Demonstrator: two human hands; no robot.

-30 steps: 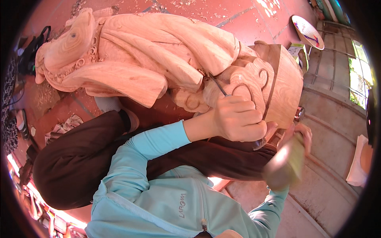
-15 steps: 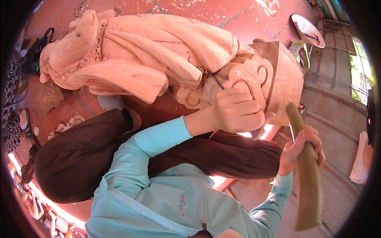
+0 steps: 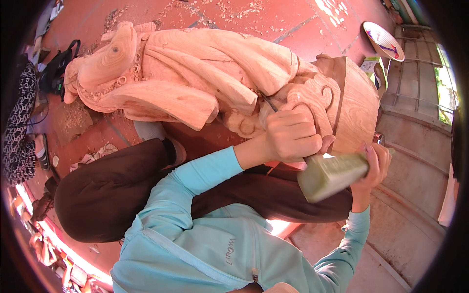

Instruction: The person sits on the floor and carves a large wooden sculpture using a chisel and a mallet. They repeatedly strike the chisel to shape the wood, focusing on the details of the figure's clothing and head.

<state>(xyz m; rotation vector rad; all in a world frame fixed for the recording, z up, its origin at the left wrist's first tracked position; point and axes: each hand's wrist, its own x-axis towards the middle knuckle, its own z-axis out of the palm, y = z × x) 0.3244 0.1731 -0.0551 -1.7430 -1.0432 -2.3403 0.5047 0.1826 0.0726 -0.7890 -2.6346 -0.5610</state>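
Observation:
A large carved wooden statue [image 3: 195,73] lies on its side across the floor before me, with draped folds, beads and curling scrolls cut into it. My left hand [image 3: 293,133] is closed in a fist round a chisel [image 3: 268,101], whose dark blade reaches into a groove between the robe folds and the scrolls. Most of the chisel's handle is hidden by the fingers. In my right hand [image 3: 373,166] is a greenish wooden mallet [image 3: 332,178], smeared by motion. Its thick end is by the chisel's butt below my left fist; whether they touch I cannot tell.
Wood shavings [image 3: 234,10] litter the red tiled floor [image 3: 171,10]. At the far right lie a conical hat [image 3: 383,41] and a small box [image 3: 375,68]. A black bag [image 3: 57,68] sits at the left. Several tools [image 3: 73,273] lie at the lower left. My bent legs [image 3: 117,190] lie close to the statue.
The mallet has swung from upright at the right over to the left, its thick end now by the chisel's butt. My left hand keeps the chisel in the same groove. The whole view has shifted slightly.

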